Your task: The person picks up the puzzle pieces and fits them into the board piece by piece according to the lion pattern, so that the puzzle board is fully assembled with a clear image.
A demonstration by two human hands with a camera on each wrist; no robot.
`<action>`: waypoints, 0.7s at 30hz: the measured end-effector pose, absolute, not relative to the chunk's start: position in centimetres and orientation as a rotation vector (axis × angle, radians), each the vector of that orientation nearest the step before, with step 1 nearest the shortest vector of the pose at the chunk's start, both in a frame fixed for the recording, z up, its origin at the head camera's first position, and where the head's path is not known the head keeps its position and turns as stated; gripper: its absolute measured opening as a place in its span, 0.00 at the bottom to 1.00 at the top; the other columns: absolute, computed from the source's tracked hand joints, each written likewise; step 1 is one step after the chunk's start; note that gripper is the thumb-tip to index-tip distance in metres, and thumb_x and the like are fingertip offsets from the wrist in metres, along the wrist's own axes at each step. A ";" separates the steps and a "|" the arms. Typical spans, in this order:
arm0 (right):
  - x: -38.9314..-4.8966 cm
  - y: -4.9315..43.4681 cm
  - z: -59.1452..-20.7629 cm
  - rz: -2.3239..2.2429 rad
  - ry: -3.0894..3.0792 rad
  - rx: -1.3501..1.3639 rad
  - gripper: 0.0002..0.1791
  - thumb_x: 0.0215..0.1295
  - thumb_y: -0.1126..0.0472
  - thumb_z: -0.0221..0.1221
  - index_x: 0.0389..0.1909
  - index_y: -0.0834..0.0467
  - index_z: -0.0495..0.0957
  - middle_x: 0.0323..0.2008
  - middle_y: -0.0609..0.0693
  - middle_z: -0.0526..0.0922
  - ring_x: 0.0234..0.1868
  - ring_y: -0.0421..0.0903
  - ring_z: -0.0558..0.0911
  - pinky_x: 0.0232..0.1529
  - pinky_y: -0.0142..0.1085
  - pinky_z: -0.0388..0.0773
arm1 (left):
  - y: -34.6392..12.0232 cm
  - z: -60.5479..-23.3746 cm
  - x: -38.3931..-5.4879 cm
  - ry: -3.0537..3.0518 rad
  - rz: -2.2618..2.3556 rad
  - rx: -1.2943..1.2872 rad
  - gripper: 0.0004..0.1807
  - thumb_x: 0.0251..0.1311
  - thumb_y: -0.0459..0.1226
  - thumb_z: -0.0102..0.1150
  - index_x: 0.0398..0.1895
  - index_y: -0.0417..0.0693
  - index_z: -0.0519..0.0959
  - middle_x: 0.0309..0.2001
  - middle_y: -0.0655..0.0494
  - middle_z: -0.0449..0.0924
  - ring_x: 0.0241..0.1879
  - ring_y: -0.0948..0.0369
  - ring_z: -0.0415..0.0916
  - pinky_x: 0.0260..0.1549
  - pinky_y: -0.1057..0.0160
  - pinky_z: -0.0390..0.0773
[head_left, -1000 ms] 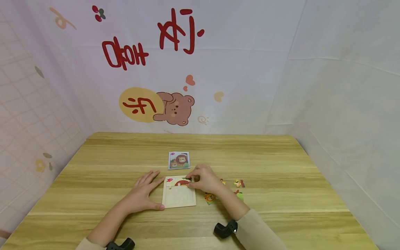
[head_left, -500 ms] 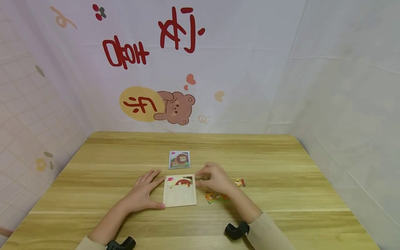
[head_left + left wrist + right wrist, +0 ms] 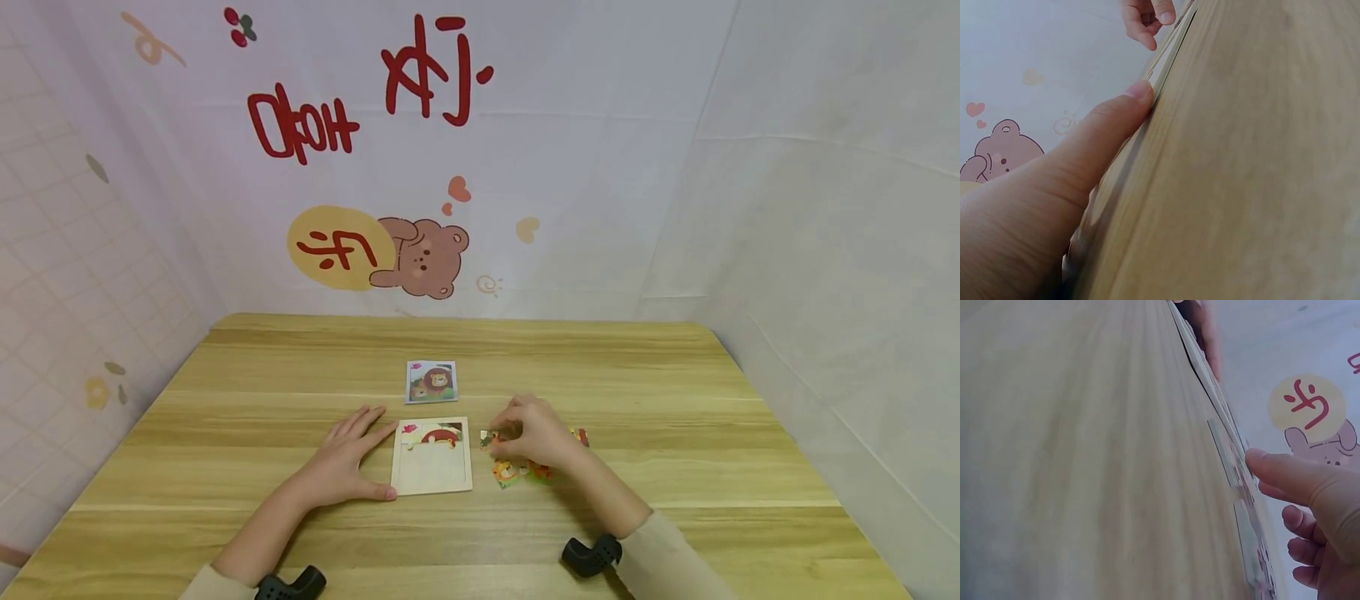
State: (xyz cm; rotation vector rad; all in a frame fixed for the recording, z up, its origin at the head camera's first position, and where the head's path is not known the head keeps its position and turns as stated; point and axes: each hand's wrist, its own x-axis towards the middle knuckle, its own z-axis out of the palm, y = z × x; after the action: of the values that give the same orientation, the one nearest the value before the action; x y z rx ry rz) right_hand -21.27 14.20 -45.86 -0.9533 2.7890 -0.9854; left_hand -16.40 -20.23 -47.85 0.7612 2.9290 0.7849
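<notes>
A square wooden puzzle tray (image 3: 432, 475) lies on the table in the head view, its top part filled with joined pieces (image 3: 441, 434) showing a red flower and a brown mane. My left hand (image 3: 341, 460) rests spread along the tray's left side. Its thumb (image 3: 1113, 119) presses at the near left corner. To the right of the tray, my right hand (image 3: 536, 433) hovers low over the loose pieces. The thumb and index finger are apart, right at a small puzzle piece (image 3: 488, 437). Beneath that hand lies a piece with an animal face (image 3: 505, 472).
A printed lion picture card (image 3: 431, 382) lies just beyond the tray. More loose pieces sit partly hidden under the right hand and forearm, one red-edged piece (image 3: 581, 436) to its right. A cloth backdrop (image 3: 585, 167) rises behind the table (image 3: 300, 358).
My right hand has drawn back from the tray's top right corner, moving right to the loose pieces. A piece near its fingertips now shows. The left hand stays in place.
</notes>
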 end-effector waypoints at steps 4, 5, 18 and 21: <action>-21.2 14.5 -46.1 -0.951 2.798 -0.942 0.15 0.49 0.50 0.73 0.38 0.49 0.87 0.34 0.39 0.78 0.36 0.39 0.70 0.34 0.35 0.68 | -20.2 -47.8 -16.4 2.929 0.783 0.758 0.59 0.36 0.72 0.63 0.70 0.48 0.65 0.73 0.43 0.51 0.71 0.41 0.41 0.61 0.32 0.43; -21.2 14.5 -46.1 -0.949 2.799 -0.938 0.15 0.49 0.50 0.73 0.38 0.49 0.87 0.34 0.38 0.78 0.36 0.38 0.71 0.35 0.35 0.68 | -20.2 -47.8 -16.4 2.928 0.784 0.757 0.59 0.36 0.72 0.63 0.70 0.48 0.65 0.73 0.43 0.51 0.71 0.41 0.41 0.61 0.32 0.43; -21.2 14.5 -47.0 -1.040 2.779 -0.892 0.13 0.49 0.52 0.73 0.37 0.48 0.86 0.31 0.36 0.77 0.32 0.38 0.70 0.33 0.33 0.71 | -20.3 -48.1 -16.5 2.937 0.778 0.767 0.59 0.36 0.73 0.63 0.71 0.49 0.65 0.73 0.44 0.51 0.71 0.41 0.41 0.61 0.32 0.43; -21.3 14.6 -47.0 -1.058 2.772 -0.892 0.13 0.49 0.52 0.73 0.36 0.48 0.85 0.30 0.36 0.76 0.32 0.38 0.70 0.33 0.33 0.71 | -20.3 -48.1 -16.4 2.934 0.782 0.768 0.59 0.36 0.72 0.63 0.71 0.48 0.65 0.73 0.43 0.51 0.71 0.41 0.41 0.61 0.32 0.43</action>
State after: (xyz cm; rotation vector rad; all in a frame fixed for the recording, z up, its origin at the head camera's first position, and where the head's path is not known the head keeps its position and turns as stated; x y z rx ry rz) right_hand -21.29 14.55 -47.03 -0.8923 2.7721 -1.0582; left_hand -16.42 -20.28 -48.05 0.7682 2.9343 0.7819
